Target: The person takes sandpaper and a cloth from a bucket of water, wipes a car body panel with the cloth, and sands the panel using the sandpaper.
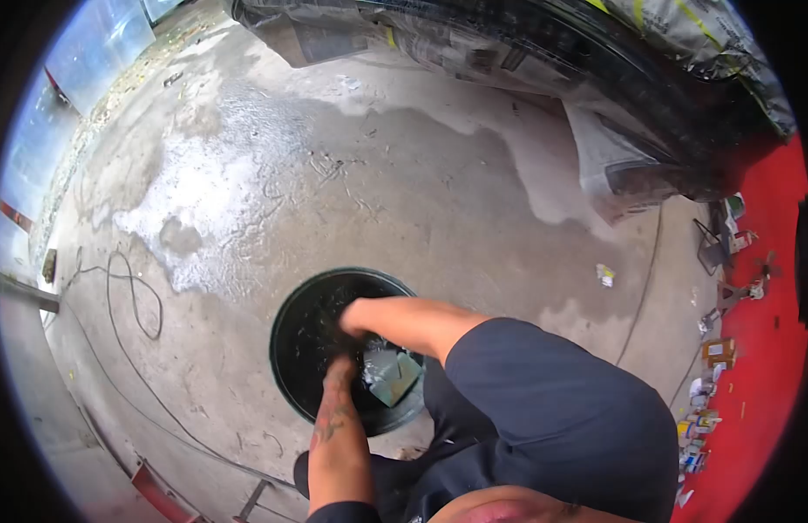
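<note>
A round dark bucket point(280, 379) stands on the concrete floor in front of me, with dark water inside. Both of my hands reach down into it, close together. My left hand point(339, 370) comes in from the near side, and my right hand point(355, 319) from the right. Their fingers disappear in the dark interior, so what they hold, if anything, is hidden. To the right of my left hand, a grey-green flat piece point(395, 381) with straight edges lies in the bucket, its material unclear.
A dark car body point(543, 44), partly covered with paper and plastic, stands at the upper right. Wet patches and white foam point(203, 192) spread over the floor. A cable point(129, 296) loops at left. Bottles, cans and a box point(719, 351) line the red surface point(761, 366) at right.
</note>
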`<state>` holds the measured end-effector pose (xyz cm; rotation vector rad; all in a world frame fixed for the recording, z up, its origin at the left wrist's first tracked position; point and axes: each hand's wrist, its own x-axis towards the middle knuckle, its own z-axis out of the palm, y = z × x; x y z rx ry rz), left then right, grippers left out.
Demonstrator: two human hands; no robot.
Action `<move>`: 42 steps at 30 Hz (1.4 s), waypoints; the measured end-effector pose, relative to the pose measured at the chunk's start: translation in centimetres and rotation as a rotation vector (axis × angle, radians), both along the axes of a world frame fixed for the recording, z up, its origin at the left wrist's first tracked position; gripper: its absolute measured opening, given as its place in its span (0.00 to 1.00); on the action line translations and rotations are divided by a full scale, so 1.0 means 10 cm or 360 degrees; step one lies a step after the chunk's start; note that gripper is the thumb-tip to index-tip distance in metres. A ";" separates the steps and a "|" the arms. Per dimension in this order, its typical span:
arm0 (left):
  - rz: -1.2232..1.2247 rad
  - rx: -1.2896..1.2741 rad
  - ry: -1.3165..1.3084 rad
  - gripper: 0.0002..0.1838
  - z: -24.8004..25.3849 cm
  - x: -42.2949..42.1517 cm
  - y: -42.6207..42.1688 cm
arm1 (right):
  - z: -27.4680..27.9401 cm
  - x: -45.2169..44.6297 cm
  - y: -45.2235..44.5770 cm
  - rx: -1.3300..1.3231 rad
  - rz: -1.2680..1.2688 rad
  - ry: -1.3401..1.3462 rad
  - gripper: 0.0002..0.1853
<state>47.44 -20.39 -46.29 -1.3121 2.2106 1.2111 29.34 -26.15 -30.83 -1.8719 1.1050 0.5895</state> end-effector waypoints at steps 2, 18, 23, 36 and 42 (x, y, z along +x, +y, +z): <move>-0.0181 -0.0501 -0.0131 0.26 -0.80 0.44 0.16 | -0.43 0.04 0.06 0.0019 -0.0058 -0.0048 0.14; 0.1785 0.1126 0.1959 0.35 4.70 -0.03 0.00 | 1.69 -0.35 0.84 -0.0663 -0.1663 -0.0633 0.14; 0.1645 0.0424 0.1543 0.35 5.90 -0.64 -0.31 | 2.65 -1.21 1.92 -0.0775 -0.2465 -0.0717 0.18; -0.0208 0.0112 0.1186 0.38 7.70 -5.46 -0.02 | 3.87 -2.99 6.70 -0.0402 -0.4024 0.0695 0.27; -0.0814 -0.1170 0.0736 0.45 6.80 -6.88 1.48 | 4.16 -2.18 7.44 -0.0062 -0.4354 0.0656 0.22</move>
